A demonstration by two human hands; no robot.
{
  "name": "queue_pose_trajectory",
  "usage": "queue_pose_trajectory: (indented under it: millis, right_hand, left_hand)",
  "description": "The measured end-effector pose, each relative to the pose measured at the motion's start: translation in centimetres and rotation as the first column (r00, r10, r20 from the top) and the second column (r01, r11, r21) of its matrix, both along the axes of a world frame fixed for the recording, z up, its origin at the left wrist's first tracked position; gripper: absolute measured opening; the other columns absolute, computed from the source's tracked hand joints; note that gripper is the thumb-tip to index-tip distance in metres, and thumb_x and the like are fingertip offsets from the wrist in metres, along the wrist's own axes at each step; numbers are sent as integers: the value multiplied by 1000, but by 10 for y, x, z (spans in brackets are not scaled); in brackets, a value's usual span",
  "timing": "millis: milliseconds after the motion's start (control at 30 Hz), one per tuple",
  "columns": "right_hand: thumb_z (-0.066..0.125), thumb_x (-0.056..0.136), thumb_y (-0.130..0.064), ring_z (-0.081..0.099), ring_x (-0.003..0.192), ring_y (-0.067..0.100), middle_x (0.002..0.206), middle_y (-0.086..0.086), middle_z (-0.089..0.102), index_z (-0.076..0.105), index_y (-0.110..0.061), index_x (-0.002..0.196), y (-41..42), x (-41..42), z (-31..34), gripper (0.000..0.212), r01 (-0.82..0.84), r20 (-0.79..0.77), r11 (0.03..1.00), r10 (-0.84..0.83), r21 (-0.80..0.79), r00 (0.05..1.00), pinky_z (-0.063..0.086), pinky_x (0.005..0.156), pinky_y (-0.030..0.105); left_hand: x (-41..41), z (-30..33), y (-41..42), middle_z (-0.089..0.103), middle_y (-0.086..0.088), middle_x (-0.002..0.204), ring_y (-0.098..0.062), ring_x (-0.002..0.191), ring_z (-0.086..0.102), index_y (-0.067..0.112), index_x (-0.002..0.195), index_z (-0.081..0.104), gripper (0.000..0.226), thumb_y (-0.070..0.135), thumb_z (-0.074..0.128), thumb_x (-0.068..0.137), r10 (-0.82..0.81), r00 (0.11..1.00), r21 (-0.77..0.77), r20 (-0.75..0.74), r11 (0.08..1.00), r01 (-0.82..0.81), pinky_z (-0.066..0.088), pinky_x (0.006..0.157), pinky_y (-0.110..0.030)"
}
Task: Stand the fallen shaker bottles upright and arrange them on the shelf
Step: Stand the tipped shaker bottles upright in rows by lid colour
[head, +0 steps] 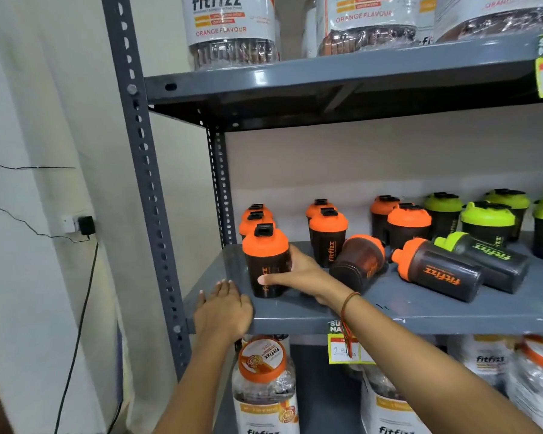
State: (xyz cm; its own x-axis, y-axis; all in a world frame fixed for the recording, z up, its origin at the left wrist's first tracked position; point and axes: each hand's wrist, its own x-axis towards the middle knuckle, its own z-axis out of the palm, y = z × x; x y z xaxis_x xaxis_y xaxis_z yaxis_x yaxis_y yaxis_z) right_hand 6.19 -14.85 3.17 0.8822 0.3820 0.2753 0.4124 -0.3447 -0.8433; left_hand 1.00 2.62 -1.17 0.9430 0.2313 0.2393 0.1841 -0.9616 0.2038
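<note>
Right hand (pixel 298 274) wraps its fingers around the side of an upright orange-lidded shaker (pixel 266 261) near the front left corner of the grey shelf (pixel 452 311); left hand (pixel 221 308) lies flat and released on the shelf's front edge just beside it. These bottles look like light, empty, stiff plastic with smooth walls, so a grip round the mid-body seems safest, clear of the flip cap. Three bottles lie fallen toward the middle: one tipped orange-lidded bottle (pixel 359 263), an orange-lidded one on its side (pixel 438 269), and a green-lidded one (pixel 483 260) behind it, touching. Upright bottles (pixel 328 234) crowd along the back edge, leaving little room to swing a bottle up without knocking neighbours
</note>
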Motion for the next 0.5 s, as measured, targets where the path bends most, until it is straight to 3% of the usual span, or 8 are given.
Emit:
queue_pose_trajectory:
  millis: [100, 200, 267, 333, 400, 500]
  right_hand:
    - [84, 73, -46, 59, 124, 20, 143, 1, 57, 37, -20, 151, -20, -17, 13, 95, 108, 179, 990, -91, -88, 980, 48, 106, 40]
    - [71, 79, -61, 66, 105, 21, 120, -1, 69, 49, -30, 143, -56, -33, 34, 74, 395, 422, 917, -337, -57, 842, 50, 84, 33]
    - [57, 82, -68, 67, 105, 31, 104, 3, 74, 57, -32, 130, -84, -35, 42, 60, 623, 563, 778, -482, -76, 671, 51, 81, 38]
    - [46, 89, -69, 65, 105, 42, 103, 14, 73, 58, -19, 124, -107, -33, 43, 63, 769, 658, 600, -491, -219, 571, 48, 75, 43]
    - [34, 91, -75, 65, 103, 43, 105, 19, 71, 57, -11, 118, -120, -28, 34, 73, 798, 689, 479, -436, -366, 578, 40, 67, 42]
    - [24, 87, -82, 65, 105, 40, 112, 18, 70, 54, -9, 128, -125, -15, 24, 89, 762, 625, 445, -442, -470, 643, 39, 69, 41]
  left_hand:
    - [-1, 0, -1, 18, -8, 164, -20, 152, 15, 11, 155, 19, 61, 37, 18, 100, -3, 1000, 1, 7, 1000, 3, 5, 124, -46]
    - [0, -1, -1, 19, -8, 164, -20, 152, 16, 11, 155, 20, 61, 37, 18, 100, 0, 1000, 1, 9, 1000, 0, 5, 124, -47]
    - [1, -1, 0, 21, -8, 164, -20, 152, 18, 11, 155, 22, 61, 37, 18, 100, 3, 1000, -3, 13, 1000, -3, 6, 124, -48]
    - [1, -2, 0, 22, -8, 164, -20, 152, 19, 11, 155, 22, 61, 37, 18, 100, 4, 1000, -8, 8, 1000, -4, 6, 124, -48]
    - [1, -2, -1, 22, -8, 164, -20, 152, 18, 11, 155, 22, 61, 37, 18, 100, 4, 1000, -10, 5, 1000, -4, 6, 124, -48]
    - [-1, 0, -3, 21, -8, 164, -20, 152, 18, 11, 155, 22, 61, 37, 18, 100, 6, 1000, -3, 3, 1000, -6, 6, 124, -47]
